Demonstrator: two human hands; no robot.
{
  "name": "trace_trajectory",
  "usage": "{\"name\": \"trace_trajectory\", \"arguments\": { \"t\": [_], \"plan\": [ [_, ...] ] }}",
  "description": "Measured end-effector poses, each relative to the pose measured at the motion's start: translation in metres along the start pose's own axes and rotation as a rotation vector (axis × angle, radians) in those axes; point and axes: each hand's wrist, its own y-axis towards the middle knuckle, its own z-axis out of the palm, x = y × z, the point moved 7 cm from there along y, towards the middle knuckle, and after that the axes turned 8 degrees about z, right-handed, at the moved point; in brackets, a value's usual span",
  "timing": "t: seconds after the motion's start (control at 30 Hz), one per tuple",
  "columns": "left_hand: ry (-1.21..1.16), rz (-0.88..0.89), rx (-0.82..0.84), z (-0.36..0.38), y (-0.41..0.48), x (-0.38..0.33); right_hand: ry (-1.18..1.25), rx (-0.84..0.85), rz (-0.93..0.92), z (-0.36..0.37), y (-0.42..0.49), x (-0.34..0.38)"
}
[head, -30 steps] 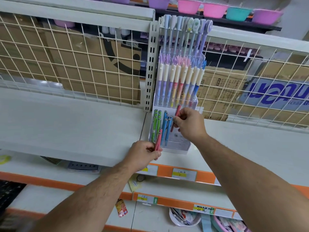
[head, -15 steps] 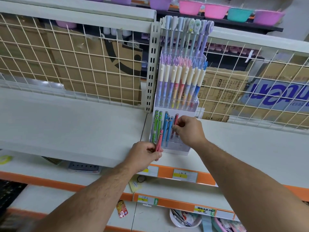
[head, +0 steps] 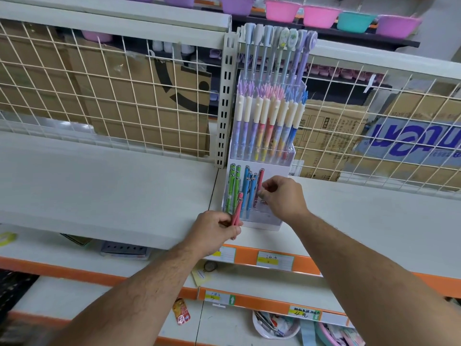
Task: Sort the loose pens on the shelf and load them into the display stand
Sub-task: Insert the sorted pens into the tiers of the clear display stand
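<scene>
A white tiered display stand [head: 259, 222] stands on the shelf against the wire grid. Its upper tiers hold several tall pastel pens [head: 268, 123]. The lowest tier holds green pens [head: 233, 188] on the left and blue pens [head: 249, 189] beside them. My right hand [head: 282, 197] pinches a pink pen [head: 260, 179] standing upright in the lowest tier, right of the blue ones. My left hand [head: 215, 232] grips a small bunch of pink pens [head: 238, 209] in front of the stand's lower left corner.
The white shelf [head: 99, 186] stretches left and right of the stand. A slotted upright post [head: 225, 103] and wire grid with cardboard boxes stand behind. Orange price rails [head: 277, 260] run along the shelf edges below. Coloured bowls line the top shelf.
My right hand has lowered the pink pen down into the lowest tier beside the blue pens. My left hand has stayed put with its pink pens.
</scene>
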Motion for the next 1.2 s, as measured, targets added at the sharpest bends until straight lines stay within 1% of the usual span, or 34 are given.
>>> {"name": "trace_trajectory", "arguments": {
  "t": [0.1,0.17,0.23,0.4,0.5,0.6,0.7,0.8,0.97,1.07,1.2],
  "plan": [
    [0.0,0.009,0.001,0.0,0.0,-0.001,0.015,-0.056,0.007,-0.006,-0.008,-0.004],
    [-0.003,0.013,0.002,0.0,0.0,0.0,0.064,-0.046,-0.002,-0.006,-0.016,-0.006],
    [-0.008,0.017,0.006,0.001,0.001,0.001,0.115,0.026,-0.03,0.001,-0.028,-0.006],
    [0.033,0.038,0.002,0.001,0.003,0.002,0.185,0.273,-0.112,0.031,-0.052,0.002],
    [0.067,0.048,0.024,0.002,0.003,0.001,0.184,0.305,-0.168,0.038,-0.059,0.008],
    [0.076,0.054,0.046,0.002,0.004,0.001,0.203,0.306,-0.153,0.035,-0.063,0.01],
    [0.055,0.063,0.036,0.002,0.004,0.002,0.248,0.266,-0.092,0.021,-0.06,0.008],
    [0.036,0.053,0.03,0.002,0.004,0.005,0.301,0.138,-0.043,-0.008,-0.048,0.008],
    [-0.028,0.035,0.037,0.003,0.004,0.004,0.305,-0.066,-0.054,-0.046,-0.029,0.016],
    [-0.05,0.032,0.029,0.003,0.004,0.004,0.262,-0.106,-0.045,-0.048,-0.022,0.02],
    [-0.052,0.045,0.02,0.003,0.004,0.004,0.2,-0.106,-0.06,-0.039,-0.019,0.025]
  ]
}}
